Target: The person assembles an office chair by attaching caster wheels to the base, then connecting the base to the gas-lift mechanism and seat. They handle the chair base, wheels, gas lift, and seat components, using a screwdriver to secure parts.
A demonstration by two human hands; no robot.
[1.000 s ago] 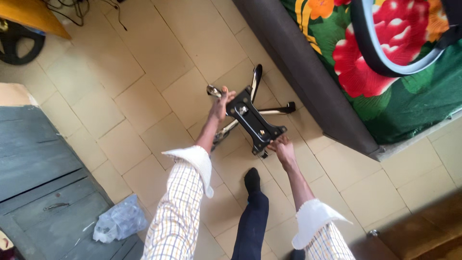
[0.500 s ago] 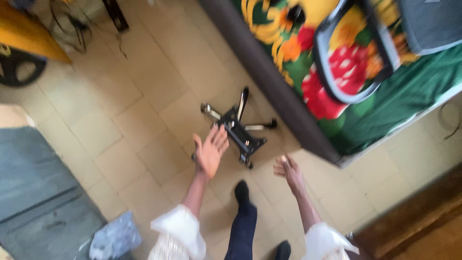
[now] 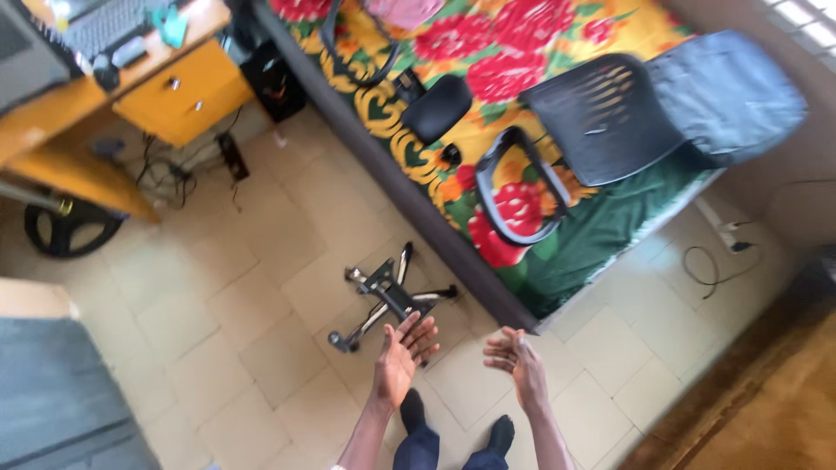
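Left hand (image 3: 402, 359) is open, palm turned up, fingers (image 3: 424, 334) spread and slightly curled; it holds nothing. Right hand (image 3: 519, 359) is likewise open and empty, fingers (image 3: 498, 348) loosely splayed, palm facing inward toward the left. Just past the left fingertips, on the floor, lies the chair base (image 3: 388, 300): a flat black metal plate on bright chromed legs that radiate outward, one leg ending in a small dark caster to the left of the left fingers. The fingertips overlap the near edge of the plate in this view; whether they touch it cannot be told. The right fingers are near the base but apart from it. The floor (image 3: 261, 287) is pale cream square tile with thin grout lines. Beyond both sets of fingers runs a bed (image 3: 557, 235) covered in a glossy floral sheet, red blooms on green and yellow. On it rest a chair seat and back (image 3: 610, 122) of black perforated plastic with a curved armrest loop (image 3: 509, 191) and grey padded fabric. Far to the left of the fingers stands an orange wooden desk (image 3: 183, 96). Two dark-socked feet (image 3: 453, 426) show directly below the hands.
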